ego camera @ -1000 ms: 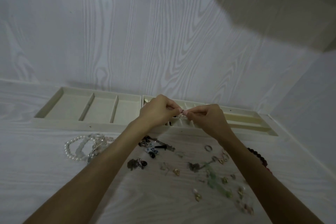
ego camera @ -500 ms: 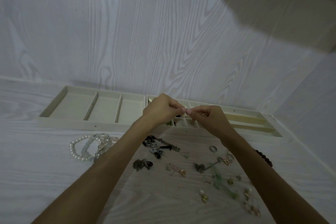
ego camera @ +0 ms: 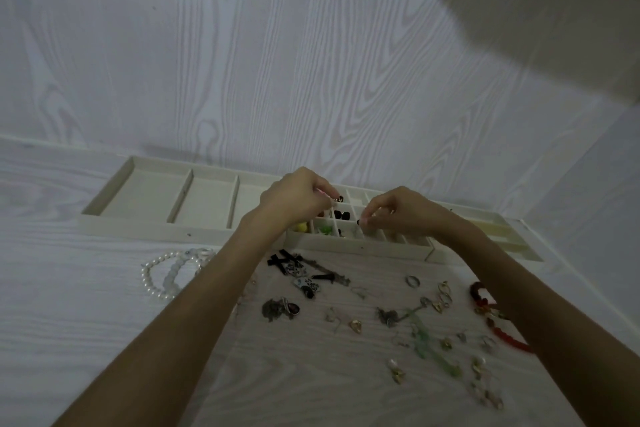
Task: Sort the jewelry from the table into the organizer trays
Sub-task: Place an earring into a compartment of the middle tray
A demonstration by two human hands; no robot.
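While both hands hover over the small-celled tray [ego camera: 360, 246] | left hand [ego camera: 294, 199] pinches a small dark earring [ego camera: 339, 198] at its curled fingertips above the cells | right hand [ego camera: 398, 211] pinches a tiny dark piece [ego camera: 360, 220], too small to identify | loose jewelry [ego camera: 408, 319] lies on the table [ego camera: 69, 340] nearer the person | pearl bracelet [ego camera: 156, 274] at left

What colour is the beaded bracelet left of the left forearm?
White, pearl-like beads; the bracelet shows clearly in the head view.
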